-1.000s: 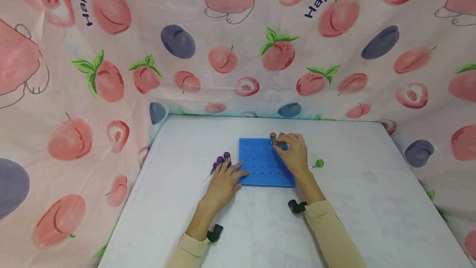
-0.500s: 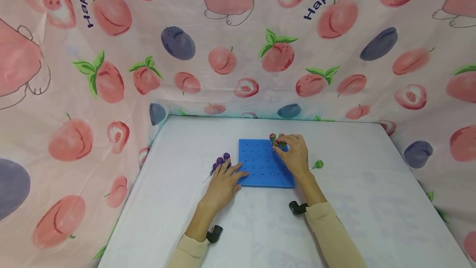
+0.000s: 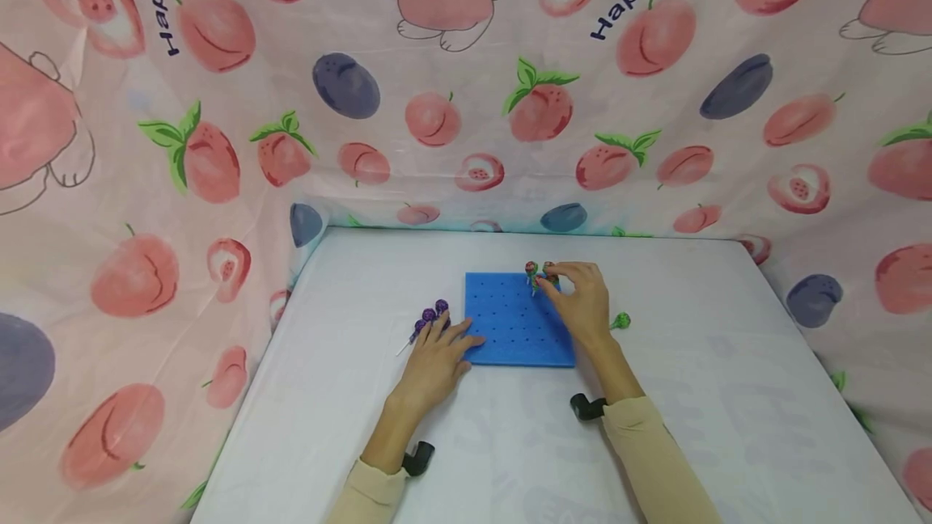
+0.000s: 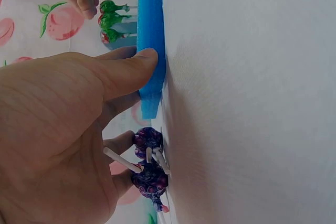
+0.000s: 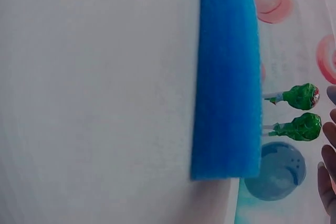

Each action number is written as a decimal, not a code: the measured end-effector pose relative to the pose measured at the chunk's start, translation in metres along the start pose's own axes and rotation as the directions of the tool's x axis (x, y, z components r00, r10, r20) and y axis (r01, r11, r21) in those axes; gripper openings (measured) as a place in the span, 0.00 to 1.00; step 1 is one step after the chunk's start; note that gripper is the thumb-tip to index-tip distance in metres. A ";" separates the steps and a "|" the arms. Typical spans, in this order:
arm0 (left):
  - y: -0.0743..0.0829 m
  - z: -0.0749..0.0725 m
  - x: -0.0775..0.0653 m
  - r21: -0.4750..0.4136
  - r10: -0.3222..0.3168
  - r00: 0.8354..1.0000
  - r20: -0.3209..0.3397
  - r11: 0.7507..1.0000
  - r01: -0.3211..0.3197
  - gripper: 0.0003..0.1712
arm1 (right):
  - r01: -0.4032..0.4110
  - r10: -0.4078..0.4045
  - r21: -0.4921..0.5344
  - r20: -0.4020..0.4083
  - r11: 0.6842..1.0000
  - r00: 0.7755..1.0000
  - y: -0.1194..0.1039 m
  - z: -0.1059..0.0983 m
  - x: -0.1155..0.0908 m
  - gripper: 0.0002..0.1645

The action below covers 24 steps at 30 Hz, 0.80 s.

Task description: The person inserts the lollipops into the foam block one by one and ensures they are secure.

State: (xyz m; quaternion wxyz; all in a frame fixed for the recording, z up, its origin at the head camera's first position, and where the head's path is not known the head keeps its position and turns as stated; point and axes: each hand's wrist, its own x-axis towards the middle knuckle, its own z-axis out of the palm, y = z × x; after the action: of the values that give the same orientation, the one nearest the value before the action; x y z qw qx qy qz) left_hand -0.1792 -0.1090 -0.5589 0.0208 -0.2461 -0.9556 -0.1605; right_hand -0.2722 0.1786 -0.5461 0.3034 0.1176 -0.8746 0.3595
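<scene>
A blue foam board (image 3: 510, 342) with rows of small holes lies on the table. My left hand (image 3: 435, 358) rests spread at its near left corner, thumb (image 4: 142, 69) against the near edge. Other fingers of that hand reach a bunch of purple lollipops (image 3: 428, 314) lying left of the board. At the far right part of the board, red-and-green lollipops (image 4: 111, 20) stand upright on their sticks. Beside them is my right hand (image 3: 585, 302), its thumb and fingers bent, apart from the lollipop heads (image 5: 303, 126) in the right wrist view.
A single green lollipop (image 3: 620, 320) lies on the white tabletop (image 3: 502, 443), right of the board and close to my right wrist. A cloth printed with fruit (image 3: 451, 184) hangs behind the table and along its left side.
My right hand has drawn slightly right, away from the upright lollipops, and its fingers have come off them. My left hand keeps its place on the board.
</scene>
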 end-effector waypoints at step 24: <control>0.000 0.002 -0.001 0.014 0.005 1.000 -0.012 1.000 -0.005 0.26 | -0.040 0.040 0.005 -0.019 0.999 0.999 0.007 -0.017 -0.003 0.16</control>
State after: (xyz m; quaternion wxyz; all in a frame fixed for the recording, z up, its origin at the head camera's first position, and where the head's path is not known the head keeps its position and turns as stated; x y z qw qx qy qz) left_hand -0.1782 -0.1094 -0.5608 0.0286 -0.2475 -0.9559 -0.1554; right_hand -0.2656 0.1955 -0.5425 0.3040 0.0973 -0.8730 0.3688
